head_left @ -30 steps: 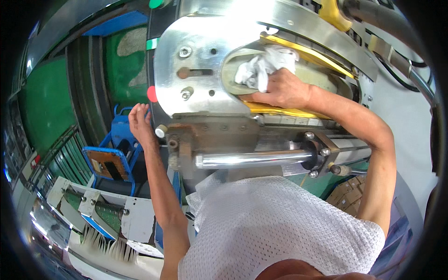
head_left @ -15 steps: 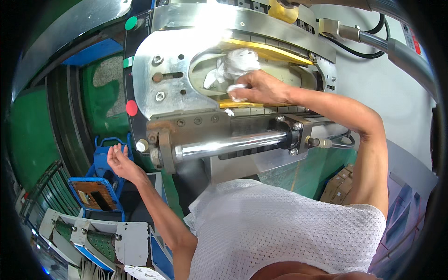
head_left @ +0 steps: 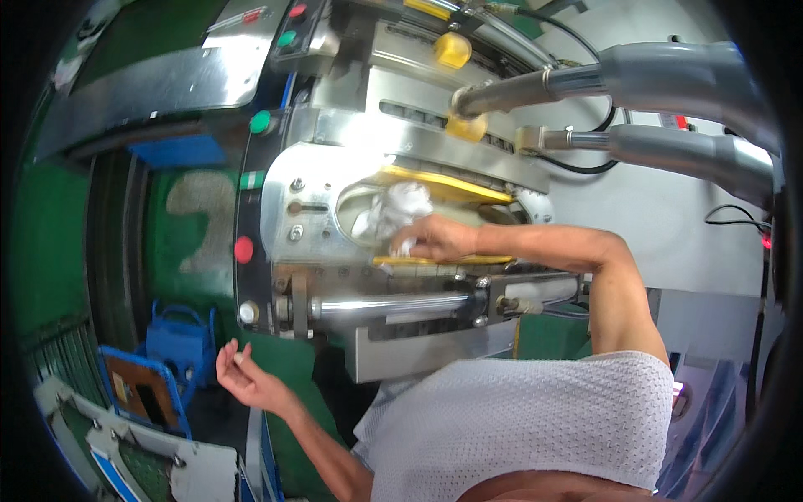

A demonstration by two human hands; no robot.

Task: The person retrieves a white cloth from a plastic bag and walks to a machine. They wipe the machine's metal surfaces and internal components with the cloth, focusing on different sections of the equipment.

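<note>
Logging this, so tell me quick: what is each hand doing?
Left hand: open, empty, off the machine.
Right hand: closed on white rag.

white rag partly inside machine opening

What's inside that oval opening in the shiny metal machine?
A crumpled white cloth, with the right hand pressed against its lower edge, and a yellow part along the opening's upper edge. Whatever lies behind the cloth is covered.

The left hand has dropped away from the machine, hanging open below it.
</note>
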